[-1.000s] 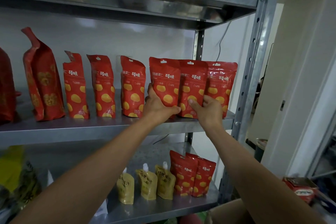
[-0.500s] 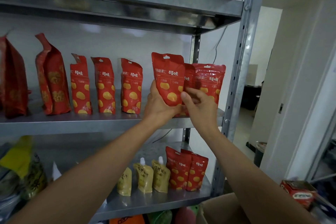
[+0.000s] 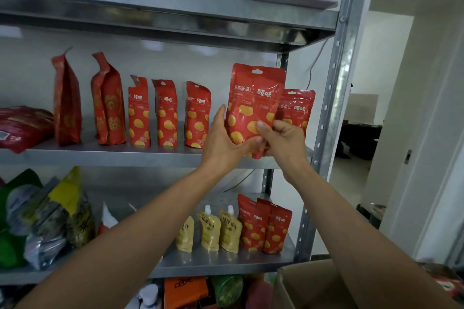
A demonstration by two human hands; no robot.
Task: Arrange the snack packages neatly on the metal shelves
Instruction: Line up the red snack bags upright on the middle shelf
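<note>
A red chestnut pouch [image 3: 253, 98] with yellow spots is lifted off the middle metal shelf [image 3: 125, 155] near its right end. My left hand [image 3: 223, 143] grips its lower left edge and my right hand [image 3: 281, 140] pinches its lower right corner. Whether a second pouch lies behind it I cannot tell. Another red pouch [image 3: 297, 108] stands behind my right hand at the shelf's right end. Three matching pouches [image 3: 165, 113] stand in a row to the left, with two taller red bags [image 3: 108, 103] beyond them.
The lower shelf [image 3: 221, 261] carries two red pouches [image 3: 263, 226], three yellow spouted pouches [image 3: 208, 231] and a heap of mixed bags [image 3: 45, 221] at left. A cardboard box [image 3: 313, 286] sits at bottom right. The steel upright [image 3: 331, 98] borders the shelves on the right.
Both hands have raised the front red pouch off the middle shelf and toward me. The right hand moved from the neighbouring pouch onto this one. The view tilted up.
</note>
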